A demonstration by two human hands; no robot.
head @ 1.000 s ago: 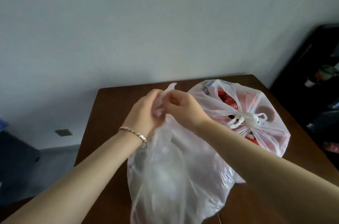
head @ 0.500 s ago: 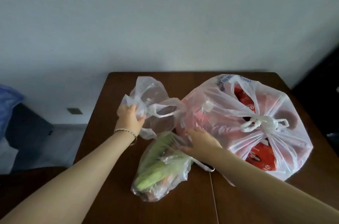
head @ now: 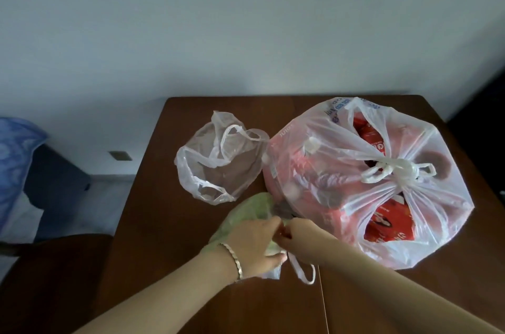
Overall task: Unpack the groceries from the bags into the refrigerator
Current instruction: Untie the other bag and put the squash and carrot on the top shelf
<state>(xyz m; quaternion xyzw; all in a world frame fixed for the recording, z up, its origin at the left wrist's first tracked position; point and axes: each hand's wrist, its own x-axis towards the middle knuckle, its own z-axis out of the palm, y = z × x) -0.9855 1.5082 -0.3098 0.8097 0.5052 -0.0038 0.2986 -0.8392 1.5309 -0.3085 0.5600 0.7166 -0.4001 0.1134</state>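
Observation:
A small clear bag of green vegetables lies on the brown table near its front. My left hand, with a bracelet on the wrist, grips the bag's near end. My right hand pinches the same bag's knot beside it; a white handle loop hangs below. An empty clear bag sits slumped behind, apart from both hands. To the right stands a large knotted white bag holding red packages.
The table stands against a pale wall. A blue cushion and dark furniture lie to the left, with a dark chair back at the table's left side. Dark furniture also stands at the far right edge.
My left hand let go of the empty bag, which now rests on the table, and came down onto the vegetable bag. Both hands now meet at that bag's knot.

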